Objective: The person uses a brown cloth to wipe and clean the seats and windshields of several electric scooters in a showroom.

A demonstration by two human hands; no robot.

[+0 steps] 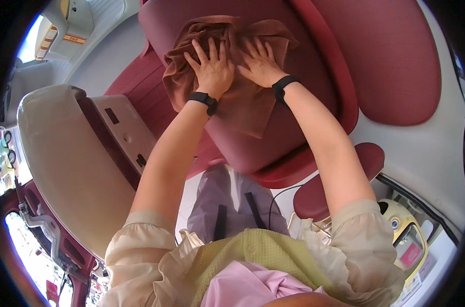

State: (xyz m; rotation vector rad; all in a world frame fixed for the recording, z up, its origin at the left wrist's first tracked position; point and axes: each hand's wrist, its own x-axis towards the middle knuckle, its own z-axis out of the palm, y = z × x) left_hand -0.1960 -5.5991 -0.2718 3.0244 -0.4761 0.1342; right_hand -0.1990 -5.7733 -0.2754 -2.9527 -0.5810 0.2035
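Observation:
A brown towel [248, 105] lies rumpled over the dark red padded seat [237, 148] of a chair. My left hand [212, 69] presses flat on the towel's left half, fingers spread. Beside it, my right hand [263, 66] rests on the right half, also with fingers spread; the thumbs point toward each other with a small gap between the hands. Both palms are hidden against the cloth. Folds bunch up round the left fingertips, and one corner of the towel hangs toward me. I wear a black band on each wrist.
A large beige rounded unit [58, 158] with a dark red stripe stands at my left. To the right are a dark red backrest [386, 56] and a smaller dark red pad [340, 179]. A thin black cable [281, 193] runs near my legs. A yellow rounded machine [404, 230] sits at lower right.

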